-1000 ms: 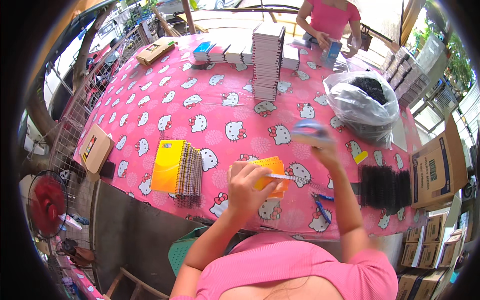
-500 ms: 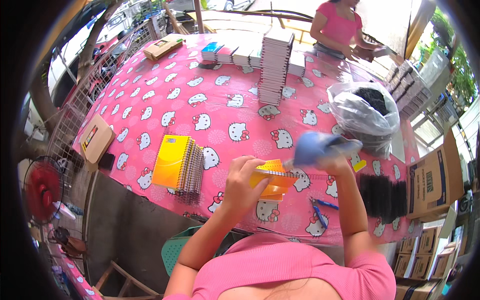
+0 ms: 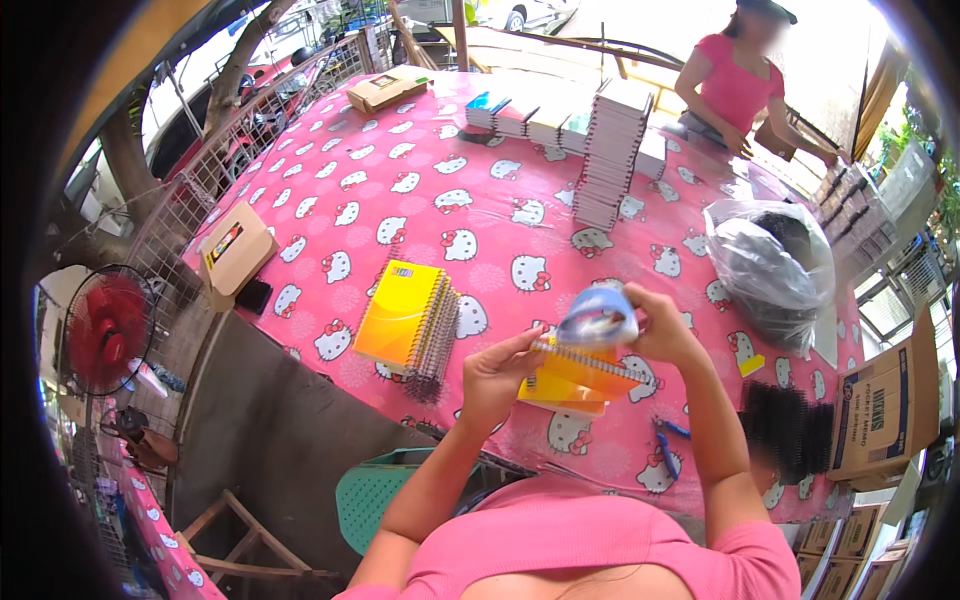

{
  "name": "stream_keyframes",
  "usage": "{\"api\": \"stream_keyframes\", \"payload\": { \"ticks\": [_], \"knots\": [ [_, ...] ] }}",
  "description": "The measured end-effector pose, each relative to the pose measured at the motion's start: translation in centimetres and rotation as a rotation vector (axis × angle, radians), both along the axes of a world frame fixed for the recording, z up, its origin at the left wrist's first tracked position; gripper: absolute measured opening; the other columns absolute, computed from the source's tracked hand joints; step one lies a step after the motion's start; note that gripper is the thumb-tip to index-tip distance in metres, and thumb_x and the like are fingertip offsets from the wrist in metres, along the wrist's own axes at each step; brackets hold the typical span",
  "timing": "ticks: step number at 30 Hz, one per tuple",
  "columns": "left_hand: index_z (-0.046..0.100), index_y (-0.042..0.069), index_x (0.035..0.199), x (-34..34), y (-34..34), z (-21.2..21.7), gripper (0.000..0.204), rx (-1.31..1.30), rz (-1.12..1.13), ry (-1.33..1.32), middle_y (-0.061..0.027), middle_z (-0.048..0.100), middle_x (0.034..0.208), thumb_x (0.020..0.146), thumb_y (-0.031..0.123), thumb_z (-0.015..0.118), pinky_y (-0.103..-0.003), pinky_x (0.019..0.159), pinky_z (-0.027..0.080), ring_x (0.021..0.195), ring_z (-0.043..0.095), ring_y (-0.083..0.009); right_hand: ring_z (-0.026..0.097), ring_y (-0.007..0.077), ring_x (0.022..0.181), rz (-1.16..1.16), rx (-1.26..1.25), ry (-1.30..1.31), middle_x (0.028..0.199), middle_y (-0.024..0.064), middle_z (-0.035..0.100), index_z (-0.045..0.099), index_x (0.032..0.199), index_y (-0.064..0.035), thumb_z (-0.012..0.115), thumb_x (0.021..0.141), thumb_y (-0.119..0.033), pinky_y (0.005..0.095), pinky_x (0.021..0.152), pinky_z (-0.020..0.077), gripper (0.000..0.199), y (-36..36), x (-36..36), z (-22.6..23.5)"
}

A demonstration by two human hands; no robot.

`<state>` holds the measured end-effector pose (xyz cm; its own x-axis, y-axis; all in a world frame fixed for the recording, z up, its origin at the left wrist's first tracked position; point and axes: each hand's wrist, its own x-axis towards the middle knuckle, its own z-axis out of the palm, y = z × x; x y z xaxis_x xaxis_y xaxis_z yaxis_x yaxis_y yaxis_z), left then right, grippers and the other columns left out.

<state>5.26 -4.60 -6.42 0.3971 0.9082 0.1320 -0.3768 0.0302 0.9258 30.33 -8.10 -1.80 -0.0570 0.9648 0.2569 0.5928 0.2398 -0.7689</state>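
Note:
My left hand (image 3: 495,378) is closed on the left end of a yellow-orange spiral notebook (image 3: 610,371), thumb and fingers pinching its corner. A wire coil runs along the notebook's upper edge, its end at the right. Just above this edge, my right hand (image 3: 662,325) grips a rounded blue handheld tool (image 3: 597,312), blurred by motion; its exact kind and whether it touches the coil cannot be made out. Beneath lie more yellow-orange notebooks (image 3: 562,394). To the left sits a stack of yellow spiral notebooks (image 3: 400,315).
Blue-handled pliers (image 3: 667,452) and black coils (image 3: 785,430) lie at right, near a cardboard box (image 3: 880,410). Beyond stand a plastic bag (image 3: 765,270) of black material and a tall notebook stack (image 3: 612,155). A co-worker (image 3: 735,85) stands at the far right.
The head view has shifted, so the scene sits further right. The blue tool has come left, closer to my left hand. The coil no longer sticks out far past the notebook's right end.

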Motion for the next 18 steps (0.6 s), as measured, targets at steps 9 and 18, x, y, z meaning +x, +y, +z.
{"api": "stream_keyframes", "payload": {
  "ticks": [9,18],
  "knots": [
    [0.061,-0.001,0.103,1.0,0.8,0.4,0.029,0.050,-0.150,-0.157,-0.0108,0.065,0.104,0.077,-0.014,0.066,-0.028,0.089,0.051,0.098,0.061,-0.0140,0.043,0.0397,0.120,-0.516,-0.180,-0.456,0.129,0.0211,0.044,0.043,0.124,-0.0038,0.072,0.069,-0.007,0.0464,0.095,0.0422,0.062,-7.2,5.4,-13.4],
    [0.059,0.001,0.094,-0.2,-2.7,2.9,0.025,0.857,0.043,0.346,-0.0147,0.066,0.098,0.074,-0.005,0.074,-0.029,0.072,0.056,0.086,0.067,-0.0184,0.044,0.0402,0.114,-0.691,-0.215,-0.715,0.122,0.0216,0.048,0.047,0.124,0.0007,0.069,0.078,-0.029,0.0482,0.098,0.0338,0.059,-22.6,-2.4,-13.2]
  ]
}}
